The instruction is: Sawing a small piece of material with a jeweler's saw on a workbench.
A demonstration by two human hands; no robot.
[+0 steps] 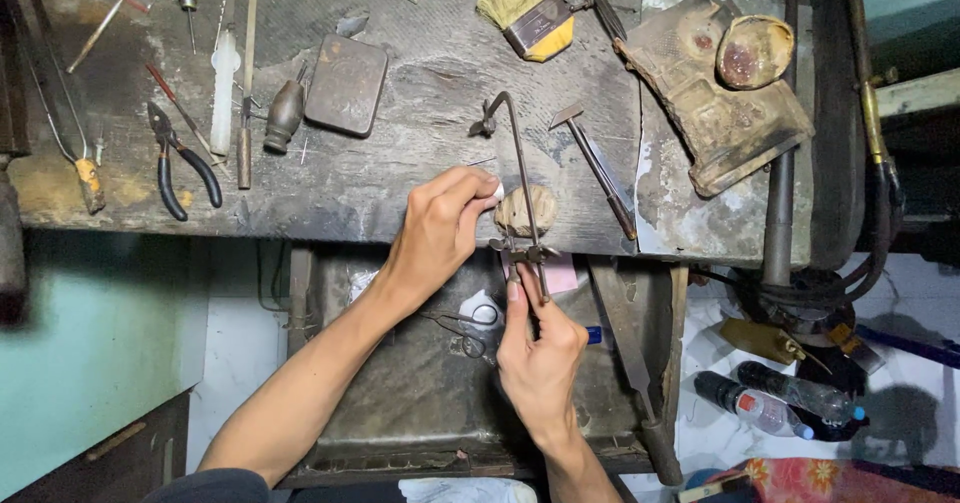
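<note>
Head view looks down on a scarred, dark wooden workbench [400, 163], its top scratched and stained. At its front edge sits a small worn wooden peg [527, 208], rounded and pale, which serves as landmark. The left hand [440, 228] lies just left of the peg, fingers curled narrow with the tips pressed against the peg's left side; whether they pinch a small piece there I cannot tell. The right hand [540, 348] is just below the peg, fingers closed round the handle of a thin metal saw frame [520, 178], whose slim bar rises past the peg and bends over above it. Just right of the peg lies a small hammer [595, 163] with a dark slender handle. Far left of the peg rest black-handled pliers [180, 168], and up-left a flat, rounded grey metal tin [346, 85]. Above the peg lies a brush [528, 8] with straw-coloured bristles and a yellow handle. Up-right sits a rusty, crusted metal block [715, 88]. Below the peg a dull metal tray [420, 383] holds scissors [465, 328]. Down-right of the peg lie two plastic bottles [775, 403]
</note>
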